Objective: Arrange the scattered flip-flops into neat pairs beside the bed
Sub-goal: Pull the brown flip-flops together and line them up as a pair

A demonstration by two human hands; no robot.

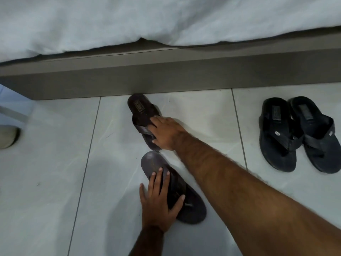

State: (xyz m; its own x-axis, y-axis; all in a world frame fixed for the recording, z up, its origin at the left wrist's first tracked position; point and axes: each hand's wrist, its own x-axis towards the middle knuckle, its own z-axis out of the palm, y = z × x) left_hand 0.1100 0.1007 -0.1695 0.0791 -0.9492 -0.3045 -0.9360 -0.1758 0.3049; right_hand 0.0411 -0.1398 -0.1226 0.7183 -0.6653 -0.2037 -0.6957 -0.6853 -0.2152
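Two dark brown flip-flops lie apart on the pale floor tiles. The far brown flip-flop (141,112) has its heel against the bed base, and my right hand (167,133) grips its strap end. The near brown flip-flop (191,207) lies angled below it, and my left hand (158,202) lies across its middle, fingers spread over the strap. A pair of black flip-flops (297,133) sits side by side to the right, heels toward the bed.
The grey bed base (166,76) runs across the view with a white cover (129,21) hanging over it. A beige object (8,136) shows at the left edge. Bare tiles (46,172) lie to the left of the brown flip-flops.
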